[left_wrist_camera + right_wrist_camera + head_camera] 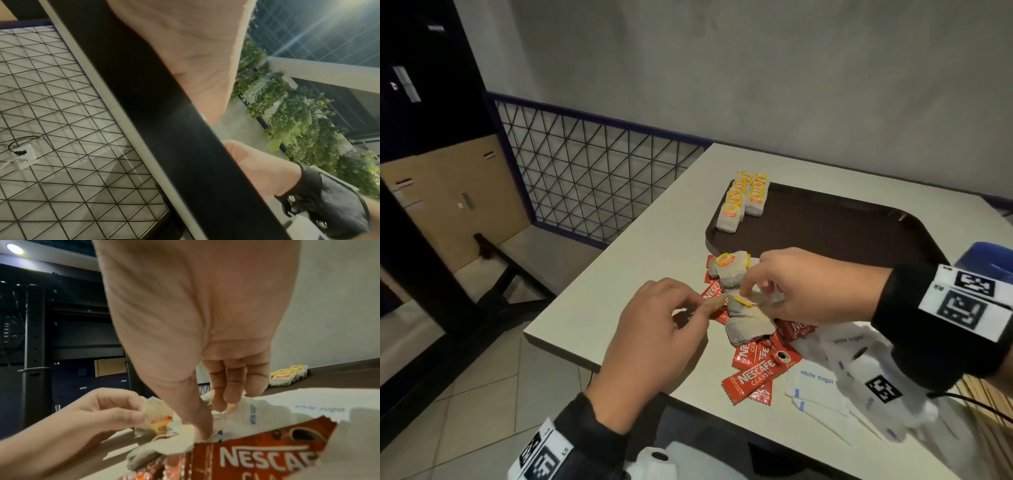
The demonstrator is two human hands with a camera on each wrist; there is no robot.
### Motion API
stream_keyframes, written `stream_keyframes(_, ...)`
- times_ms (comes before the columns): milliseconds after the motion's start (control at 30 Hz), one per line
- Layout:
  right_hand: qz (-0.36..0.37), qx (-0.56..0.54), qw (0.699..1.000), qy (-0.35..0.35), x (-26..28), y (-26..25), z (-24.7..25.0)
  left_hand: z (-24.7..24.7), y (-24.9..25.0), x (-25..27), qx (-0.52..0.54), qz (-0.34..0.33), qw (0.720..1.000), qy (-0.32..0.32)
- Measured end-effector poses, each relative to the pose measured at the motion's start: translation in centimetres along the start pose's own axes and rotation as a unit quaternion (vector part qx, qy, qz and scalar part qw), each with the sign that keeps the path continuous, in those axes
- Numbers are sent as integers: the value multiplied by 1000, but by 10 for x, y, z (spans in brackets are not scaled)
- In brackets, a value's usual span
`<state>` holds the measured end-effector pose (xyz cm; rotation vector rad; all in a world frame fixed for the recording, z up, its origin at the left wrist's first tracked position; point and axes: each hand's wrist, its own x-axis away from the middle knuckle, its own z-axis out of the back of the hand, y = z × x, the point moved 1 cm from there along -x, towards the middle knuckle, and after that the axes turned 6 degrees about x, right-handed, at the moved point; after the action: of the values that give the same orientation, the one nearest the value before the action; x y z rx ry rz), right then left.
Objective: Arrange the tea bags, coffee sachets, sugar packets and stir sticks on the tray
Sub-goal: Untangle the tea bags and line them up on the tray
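Note:
A loose pile of tea bags (746, 329), red Nescafe sachets (753, 373) and white sugar packets (822, 380) lies on the table in front of the brown tray (842, 222). Two rows of tea bags (743, 202) stand in the tray's far left corner. My left hand (703, 308) pinches a tea bag (158, 410) at the pile's left edge. My right hand (748, 291) reaches down into the pile and pinches another tea bag, thumb pressed on it. Wooden stir sticks (983, 394) show partly under my right wrist.
The white table (619, 291) ends close to my left wrist, with tiled floor below. A wire-mesh railing (592, 178) runs along the left. A blue object (986, 253) sits behind my right wrist. Most of the tray's floor is bare.

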<state>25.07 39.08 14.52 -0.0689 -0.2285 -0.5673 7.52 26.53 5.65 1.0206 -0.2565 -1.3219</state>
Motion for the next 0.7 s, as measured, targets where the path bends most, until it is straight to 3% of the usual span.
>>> stream_keyframes(133, 9, 11, 998, 55, 2, -2, -3, 5, -2, 1, 133, 56, 988, 60)
stream_keyframes(333, 3, 1, 999, 45, 6, -8, -4, 15, -2, -1, 316, 101, 940, 78)
stream_keyframes(600, 10, 35, 997, 61, -2, -11, -9, 22, -15, -6, 399, 129, 904, 82)
stream_keyframes(700, 13, 44, 997, 62, -2, -11, -6, 22, -17, -7, 404, 128, 903, 73)
